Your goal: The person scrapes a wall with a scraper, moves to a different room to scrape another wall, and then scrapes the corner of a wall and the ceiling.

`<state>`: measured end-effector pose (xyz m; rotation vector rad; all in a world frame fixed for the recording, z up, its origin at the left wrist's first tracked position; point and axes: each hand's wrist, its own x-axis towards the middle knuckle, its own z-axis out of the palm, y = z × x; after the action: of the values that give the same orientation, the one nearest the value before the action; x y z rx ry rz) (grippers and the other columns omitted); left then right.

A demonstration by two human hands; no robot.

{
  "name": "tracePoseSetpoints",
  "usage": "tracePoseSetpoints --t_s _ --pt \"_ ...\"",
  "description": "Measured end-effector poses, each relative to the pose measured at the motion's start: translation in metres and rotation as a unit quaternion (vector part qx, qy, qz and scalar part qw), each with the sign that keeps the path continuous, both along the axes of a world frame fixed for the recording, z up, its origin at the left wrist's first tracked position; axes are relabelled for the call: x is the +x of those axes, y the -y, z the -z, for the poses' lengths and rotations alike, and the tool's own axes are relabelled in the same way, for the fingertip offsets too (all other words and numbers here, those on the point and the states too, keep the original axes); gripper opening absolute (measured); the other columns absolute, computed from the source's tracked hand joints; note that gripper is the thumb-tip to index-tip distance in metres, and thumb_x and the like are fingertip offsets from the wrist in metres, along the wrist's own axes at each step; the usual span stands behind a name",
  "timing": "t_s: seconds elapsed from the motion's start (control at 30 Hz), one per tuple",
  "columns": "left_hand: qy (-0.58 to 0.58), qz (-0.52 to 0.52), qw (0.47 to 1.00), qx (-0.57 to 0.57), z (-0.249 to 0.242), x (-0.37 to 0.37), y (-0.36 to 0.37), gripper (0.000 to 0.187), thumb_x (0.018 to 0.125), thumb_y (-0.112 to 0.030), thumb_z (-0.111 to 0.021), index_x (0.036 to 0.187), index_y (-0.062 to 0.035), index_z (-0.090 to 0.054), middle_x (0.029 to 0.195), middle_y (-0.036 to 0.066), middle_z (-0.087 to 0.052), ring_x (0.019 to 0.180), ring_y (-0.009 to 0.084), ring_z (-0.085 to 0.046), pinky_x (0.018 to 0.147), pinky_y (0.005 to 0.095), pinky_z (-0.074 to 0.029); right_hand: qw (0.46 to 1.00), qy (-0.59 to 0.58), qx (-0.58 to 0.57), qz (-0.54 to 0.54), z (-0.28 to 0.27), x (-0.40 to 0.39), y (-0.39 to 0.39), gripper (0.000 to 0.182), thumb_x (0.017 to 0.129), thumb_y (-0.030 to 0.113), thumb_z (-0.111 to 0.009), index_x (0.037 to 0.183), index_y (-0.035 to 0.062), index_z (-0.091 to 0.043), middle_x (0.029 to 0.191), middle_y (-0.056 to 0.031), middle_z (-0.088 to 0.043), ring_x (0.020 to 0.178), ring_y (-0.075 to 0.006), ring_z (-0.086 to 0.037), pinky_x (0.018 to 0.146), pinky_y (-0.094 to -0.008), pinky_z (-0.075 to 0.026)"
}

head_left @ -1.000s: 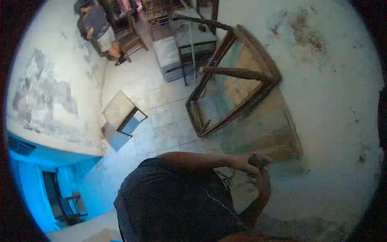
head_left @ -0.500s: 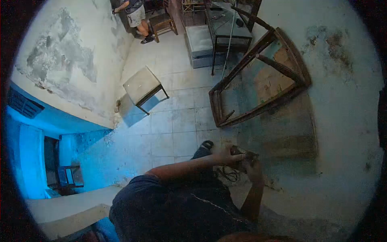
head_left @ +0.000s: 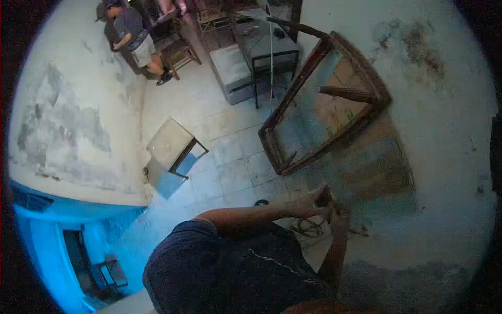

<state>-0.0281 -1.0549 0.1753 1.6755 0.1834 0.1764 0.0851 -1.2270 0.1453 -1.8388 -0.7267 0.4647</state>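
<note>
Low at centre right, both hands are close together in front of the dark shirt. My left hand (head_left: 307,205) is closed on a small dark brown object (head_left: 324,195), which is too blurred to name. Beside it, my right hand (head_left: 340,211) has its fingers bent inward; what they grip cannot be made out. Just below the hands, a loop of dark cable (head_left: 308,228) lies on the floor. A large brown wooden frame (head_left: 334,140) with protruding bars stands tilted beyond them, near the wall.
A small light-topped table (head_left: 171,140) stands on the tiles at left. Farther back are a dark metal-legged table (head_left: 266,46), a pale box-like block (head_left: 230,65) and a wooden stool (head_left: 180,56). Another person (head_left: 137,36) stands by the left wall.
The view has turned, so the room appears shifted and rotated, and more of the other person shows. My hands remain together, with the dark object now tilted more upright.
</note>
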Motion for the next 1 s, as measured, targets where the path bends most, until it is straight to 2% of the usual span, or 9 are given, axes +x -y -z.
tracePoseSetpoints --t_s 0.1,0.17,0.23,0.27,0.33,0.37,0.5,0.7,1.0 --pt "-0.028 0.113 0.991 0.067 0.005 0.02 -0.001 0.096 0.087 -0.052 -0.058 0.149 -0.0021 -0.003 0.149 0.027 -0.022 0.136 0.0373 -0.03 0.108 0.0431 -0.032 0.982 0.165 -0.041 0.078 0.01 -0.002 0.007 0.022 0.095 0.014 -0.057 0.074 0.0066 -0.053 0.062 0.0029 -0.046 0.052 -0.0054 -0.04 0.048 -0.0257 -0.035" --pt "-0.015 0.14 0.984 0.113 -0.006 0.032 0.015 0.096 0.087 -0.052 -0.057 0.149 -0.0019 -0.003 0.148 0.026 -0.023 0.135 0.0371 -0.03 0.108 0.0426 -0.031 0.963 0.204 -0.065 0.162 -0.008 -0.013 0.024 0.023 0.095 0.014 -0.057 0.074 0.0069 -0.052 0.063 0.0029 -0.046 0.052 -0.0056 -0.04 0.048 -0.026 -0.036" --pt "0.008 0.209 0.965 0.157 -0.025 0.049 0.03 0.096 0.088 -0.051 -0.057 0.149 -0.0018 -0.003 0.148 0.026 -0.024 0.135 0.0369 -0.031 0.109 0.042 -0.031 0.961 -0.072 -0.118 0.241 -0.073 -0.014 0.027 0.021 0.094 0.016 -0.058 0.075 0.0083 -0.052 0.066 0.0006 -0.048 0.055 -0.0072 -0.042 0.051 -0.0279 -0.041" --pt "-0.028 0.3 0.947 0.116 -0.033 0.058 0.037 0.095 0.087 -0.051 -0.058 0.149 -0.0028 -0.003 0.149 0.026 -0.022 0.135 0.0382 -0.03 0.108 0.0435 -0.031 0.969 -0.07 -0.1 0.217 -0.035 -0.006 0.058 0.017 0.093 0.025 -0.057 0.095 0.0091 -0.058 0.088 -0.0069 -0.056 0.078 -0.0172 -0.051 0.068 -0.0351 -0.043" --pt "0.008 0.367 0.922 0.121 0.014 0.07 0.087 0.095 0.086 -0.049 -0.061 0.15 -0.0075 -0.004 0.151 0.025 -0.016 0.138 0.041 -0.023 0.109 0.0481 -0.028 0.958 0.121 -0.093 0.242 -0.008 -0.005 0.108 0.024 0.093 0.026 -0.057 0.102 0.0043 -0.062 0.098 -0.0103 -0.063 0.088 -0.0213 -0.059 0.077 -0.0359 -0.047" --pt "0.026 0.399 0.908 0.121 0.039 0.076 0.113 0.096 0.085 -0.048 -0.063 0.151 -0.0098 -0.005 0.153 0.025 -0.013 0.139 0.0424 -0.02 0.11 0.0503 -0.027 0.91 0.294 -0.129 0.26 -0.019 -0.009 0.11 0.018 0.095 0.016 -0.058 0.09 -0.0011 -0.061 0.085 -0.0062 -0.062 0.073 -0.0153 -0.057 0.068 -0.0295 -0.049" --pt "0.134 0.441 0.887 0.032 0.002 0.103 0.187 0.098 0.082 -0.05 -0.066 0.151 -0.0116 -0.009 0.154 0.023 -0.011 0.141 0.0405 -0.015 0.111 0.0516 -0.022 0.896 -0.007 0.146 0.42 -0.034 -0.024 0.168 0.032 0.096 0.022 -0.055 0.113 -0.0046 -0.059 0.107 -0.0096 -0.064 0.092 -0.0224 -0.061 0.079 -0.0333 -0.05" --pt "0.063 0.55 0.832 0.037 -0.045 0.138 0.268 0.1 0.08 -0.055 -0.066 0.151 -0.0098 -0.01 0.155 0.021 -0.009 0.141 0.0404 -0.015 0.111 0.0523 -0.021 0.776 0.025 0.171 0.607 -0.035 -0.02 0.234 0.04 0.099 0.029 -0.047 0.126 0.0001 -0.053 0.125 -0.0142 -0.055 0.112 -0.0236 -0.055 0.093 -0.0365 -0.047" --pt "-0.023 0.622 0.782 0.013 -0.085 0.191 0.338 0.104 0.08 -0.058 -0.063 0.151 -0.0101 -0.004 0.153 0.022 -0.013 0.14 0.0421 -0.018 0.112 0.0527 -0.021 0.724 0.111 0.08 0.676 -0.05 0.027 0.304 0.04 0.099 0.029 -0.046 0.127 0.0008 -0.052 0.126 -0.0156 -0.054 0.114 -0.0259 -0.054 0.094 -0.0373 -0.046"
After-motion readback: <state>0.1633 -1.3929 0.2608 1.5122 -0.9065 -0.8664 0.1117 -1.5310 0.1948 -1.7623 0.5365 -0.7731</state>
